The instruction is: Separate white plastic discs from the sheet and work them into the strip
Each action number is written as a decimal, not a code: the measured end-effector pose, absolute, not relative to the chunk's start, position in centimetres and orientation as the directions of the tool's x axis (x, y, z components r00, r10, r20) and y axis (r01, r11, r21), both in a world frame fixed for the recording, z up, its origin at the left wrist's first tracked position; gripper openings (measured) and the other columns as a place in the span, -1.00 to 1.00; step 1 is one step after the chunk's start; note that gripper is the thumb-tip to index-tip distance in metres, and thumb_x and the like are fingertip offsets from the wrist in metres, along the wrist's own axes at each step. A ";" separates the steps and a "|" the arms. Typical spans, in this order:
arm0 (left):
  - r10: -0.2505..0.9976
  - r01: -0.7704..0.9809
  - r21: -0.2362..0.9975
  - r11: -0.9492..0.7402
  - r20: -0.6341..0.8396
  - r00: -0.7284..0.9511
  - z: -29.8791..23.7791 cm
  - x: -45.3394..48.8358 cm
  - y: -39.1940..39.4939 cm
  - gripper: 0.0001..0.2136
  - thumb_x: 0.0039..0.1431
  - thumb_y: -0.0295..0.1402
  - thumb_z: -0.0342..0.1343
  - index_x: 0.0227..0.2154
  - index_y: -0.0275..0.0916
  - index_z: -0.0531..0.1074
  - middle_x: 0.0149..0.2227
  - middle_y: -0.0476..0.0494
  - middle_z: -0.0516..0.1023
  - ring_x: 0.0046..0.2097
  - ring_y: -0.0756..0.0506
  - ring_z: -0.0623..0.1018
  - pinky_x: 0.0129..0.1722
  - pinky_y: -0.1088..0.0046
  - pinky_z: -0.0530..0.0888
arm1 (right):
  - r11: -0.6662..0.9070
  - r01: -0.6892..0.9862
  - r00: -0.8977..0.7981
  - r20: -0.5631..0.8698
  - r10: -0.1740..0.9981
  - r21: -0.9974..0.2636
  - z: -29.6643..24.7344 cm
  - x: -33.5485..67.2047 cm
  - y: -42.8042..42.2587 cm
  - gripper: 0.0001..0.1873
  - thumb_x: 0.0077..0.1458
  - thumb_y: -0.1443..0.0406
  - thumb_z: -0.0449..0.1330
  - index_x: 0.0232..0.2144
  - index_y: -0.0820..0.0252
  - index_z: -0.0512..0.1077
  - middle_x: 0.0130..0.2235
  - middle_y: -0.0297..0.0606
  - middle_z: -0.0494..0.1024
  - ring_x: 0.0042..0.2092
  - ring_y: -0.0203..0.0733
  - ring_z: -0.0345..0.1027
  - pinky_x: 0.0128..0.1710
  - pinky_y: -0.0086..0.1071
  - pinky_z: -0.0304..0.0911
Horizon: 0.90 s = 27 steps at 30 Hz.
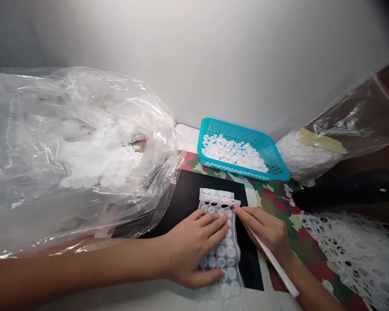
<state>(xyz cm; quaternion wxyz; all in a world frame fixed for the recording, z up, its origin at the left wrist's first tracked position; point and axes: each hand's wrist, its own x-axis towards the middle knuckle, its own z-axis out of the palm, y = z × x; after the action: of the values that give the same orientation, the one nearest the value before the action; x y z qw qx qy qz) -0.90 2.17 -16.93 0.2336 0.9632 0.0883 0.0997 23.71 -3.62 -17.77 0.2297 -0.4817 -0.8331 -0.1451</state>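
A translucent strip of white round discs (230, 252) in rows lies on a black mat (251, 268). Across its middle rests my left hand (197, 246), fingers spread and flat on the discs, thumb nearer me. At the strip's far right edge, my right hand (269, 231) grips a slim white pen-like stick (275, 261). Its back end points toward me; its tip is hard to make out among the fingertips. Beside those fingertips, the far part of the strip has empty oval holes (225, 206) between rows of discs.
A blue basket (243, 172) of small white discs stands against the wall. A large clear bag (149, 108) with white discs fills the left. On the right are a taped clear bag (322, 140), a dark object (343, 188) and a heap of holed white sheets (359, 259).
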 end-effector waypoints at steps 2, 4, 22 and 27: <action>0.210 0.120 0.459 -0.880 0.150 0.966 -17.0 -0.9 2.2 -0.31 0.20 -0.02 -0.14 0.24 -0.45 0.05 0.30 -0.37 0.04 0.25 -0.30 0.17 0.24 0.17 0.02 | 0.473 0.881 -0.404 0.529 0.746 0.005 -18.0 23.7 -3.5 -0.63 0.15 0.55 0.07 -0.04 0.20 0.43 -0.26 -0.17 0.60 -0.28 -0.23 0.50 -0.22 -0.42 0.33; 0.209 0.117 0.451 -0.885 0.160 0.965 -17.1 -0.9 2.2 -0.32 0.20 -0.02 -0.14 0.24 -0.45 0.06 0.30 -0.36 0.04 0.25 -0.29 0.17 0.24 0.19 0.01 | 0.467 0.884 -0.387 0.538 0.749 -0.014 -18.0 23.6 -3.4 -0.65 0.14 0.55 0.09 -0.06 0.21 0.44 -0.25 -0.16 0.60 -0.26 -0.21 0.50 -0.20 -0.41 0.33; 0.243 0.140 0.371 -0.918 0.246 0.938 -17.7 -0.9 1.8 -0.34 0.21 -0.01 -0.09 0.22 -0.42 0.11 0.26 -0.31 0.15 0.23 -0.23 0.20 0.22 0.27 0.04 | 0.443 0.661 -0.263 0.365 0.893 -0.605 -16.7 23.6 -4.3 -0.83 0.07 0.45 0.22 -0.26 0.15 0.49 -0.38 -0.30 0.58 -0.38 -0.27 0.48 -0.37 -0.47 0.37; 0.221 0.126 0.342 -0.931 0.256 0.941 -17.2 -0.9 1.9 -0.41 0.23 -0.05 -0.11 0.15 -0.45 0.22 0.19 -0.29 0.27 0.16 -0.24 0.28 0.19 0.26 0.10 | 0.539 0.639 -0.368 0.397 0.841 -0.549 -16.5 23.5 -4.0 -0.79 0.09 0.47 0.19 -0.22 0.18 0.50 -0.36 -0.25 0.57 -0.36 -0.27 0.48 -0.35 -0.46 0.39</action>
<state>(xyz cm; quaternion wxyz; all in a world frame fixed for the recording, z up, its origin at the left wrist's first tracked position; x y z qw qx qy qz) -0.94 1.87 -17.18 0.1625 0.9717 0.0893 0.1465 23.47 -3.98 -16.55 0.3301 -0.4550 -0.8128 0.1530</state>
